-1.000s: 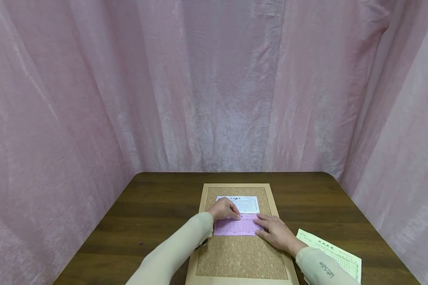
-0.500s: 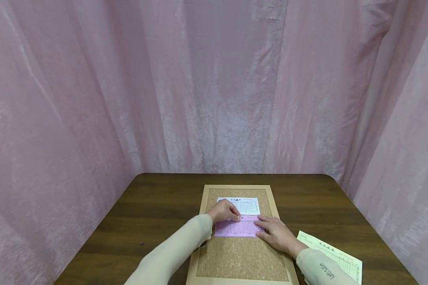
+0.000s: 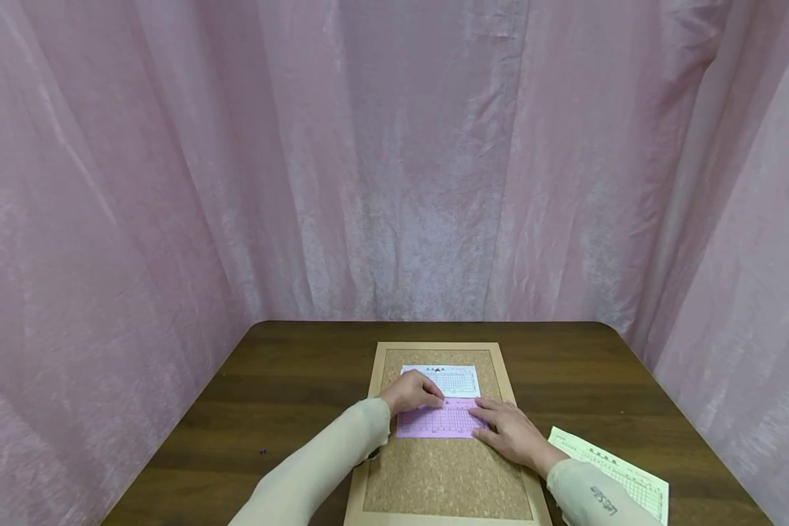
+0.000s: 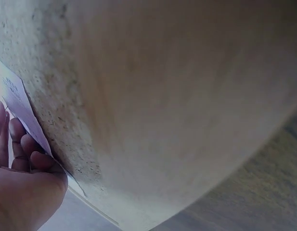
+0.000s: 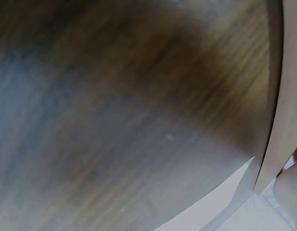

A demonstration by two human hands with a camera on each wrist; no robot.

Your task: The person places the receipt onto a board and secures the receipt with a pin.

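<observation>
On the framed corkboard (image 3: 447,478) lies a purple printed form (image 3: 437,422), just below a white form (image 3: 456,380) that has a dark push pin (image 3: 437,370) near its top edge. My left hand (image 3: 413,391) bends over the purple form's upper edge, thumb and forefinger pinched together there on what looks like a push pin, mostly hidden by the fingertips. In the left wrist view the fingers (image 4: 30,149) curl close over the purple paper. My right hand (image 3: 508,429) rests with fingers spread on the form's right side, holding it flat.
A pale green form (image 3: 621,471) lies on the dark wooden table (image 3: 289,380), partly under my right sleeve. One small dark object (image 3: 262,451) sits on the table at the left. Pink curtains (image 3: 394,161) hang behind and beside the table.
The view has shifted very slightly. Both hands keep nearly the same places on the purple form, and the papers have not moved on the board.
</observation>
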